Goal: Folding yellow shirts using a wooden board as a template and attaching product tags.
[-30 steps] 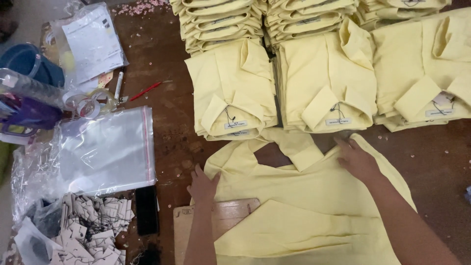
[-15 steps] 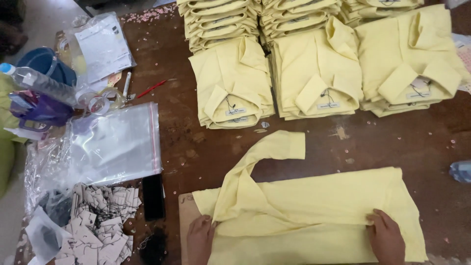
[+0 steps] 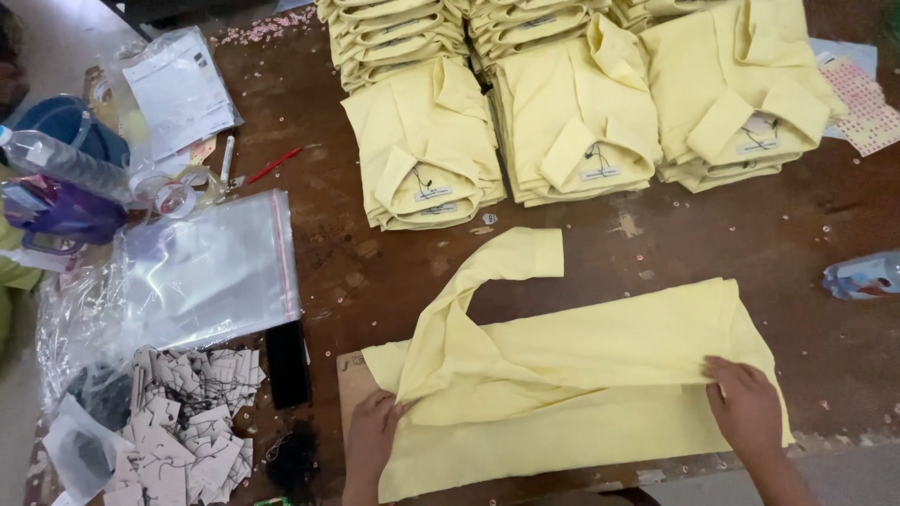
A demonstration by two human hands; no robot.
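Fingers point(image 3: 727, 373) pinch yellow shirt point(image 3: 581, 375) fold (left hand point(image 3: 373, 433) flat).

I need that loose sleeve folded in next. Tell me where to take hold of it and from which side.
Probably take the sleeve at its cuff, the squared end lying flat and free on the table. Come from the right: the cuff's open edge faces that way, and the right hand is on that side, while the left hand pins the shirt.

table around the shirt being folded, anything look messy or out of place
Yes. One sleeve of the yellow shirt sticks out loose toward the folded stacks, while the left hand and right hand press its ends. Small pale bits are scattered across the brown table, and a plastic bottle lies on its side at the right edge.
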